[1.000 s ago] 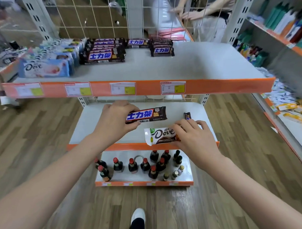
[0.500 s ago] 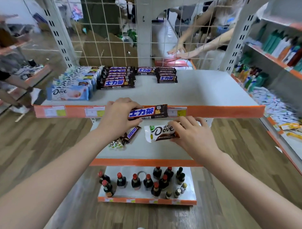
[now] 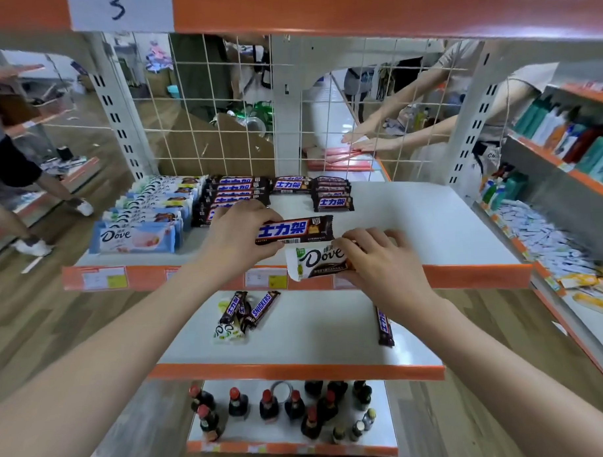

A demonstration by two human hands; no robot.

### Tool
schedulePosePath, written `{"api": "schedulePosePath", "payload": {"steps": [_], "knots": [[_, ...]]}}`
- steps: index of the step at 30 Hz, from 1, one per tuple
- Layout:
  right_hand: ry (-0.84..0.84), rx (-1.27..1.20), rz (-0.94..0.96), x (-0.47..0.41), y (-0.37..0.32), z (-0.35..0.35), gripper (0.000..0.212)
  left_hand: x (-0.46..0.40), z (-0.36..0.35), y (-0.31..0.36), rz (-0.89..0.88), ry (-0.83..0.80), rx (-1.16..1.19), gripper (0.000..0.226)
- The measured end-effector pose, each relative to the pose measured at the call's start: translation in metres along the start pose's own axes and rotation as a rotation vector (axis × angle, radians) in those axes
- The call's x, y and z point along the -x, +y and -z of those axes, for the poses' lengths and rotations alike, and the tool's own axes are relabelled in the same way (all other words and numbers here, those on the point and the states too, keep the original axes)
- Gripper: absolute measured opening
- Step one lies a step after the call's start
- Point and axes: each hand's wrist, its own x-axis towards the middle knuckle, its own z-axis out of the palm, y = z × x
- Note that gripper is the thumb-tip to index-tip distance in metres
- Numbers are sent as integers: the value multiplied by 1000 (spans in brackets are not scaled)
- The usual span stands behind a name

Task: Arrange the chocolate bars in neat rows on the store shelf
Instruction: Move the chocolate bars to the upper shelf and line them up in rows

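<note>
Left hand (image 3: 240, 235) gripped a dark-brown foil-wrapped Snickers bar (image 3: 294, 229) and right hand (image 3: 383, 259) pinched a white-and-brown Dove bar (image 3: 316, 262), both above the white metal shelf (image 3: 430, 230) front edge; best carry each flat to its matching row, label forward, ends squared.

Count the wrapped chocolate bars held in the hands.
2: a dark brown-wrapped bar in the left hand, a white Dove-wrapped bar in the right hand. Another could hide under that palm.
</note>
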Motion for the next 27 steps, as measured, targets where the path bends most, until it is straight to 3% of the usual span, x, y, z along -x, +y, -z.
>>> {"api": "schedulePosePath", "payload": {"steps": [10, 18, 27], "knots": [[18, 12, 16, -55, 15, -22, 51, -39, 7, -34, -29, 60, 20, 36], [50, 30, 65, -79, 6, -56, 50, -52, 3, -68, 37, 11, -43, 49], [62, -7, 81, -97, -4, -89, 50, -47, -9, -113, 114, -18, -40, 41]]}}
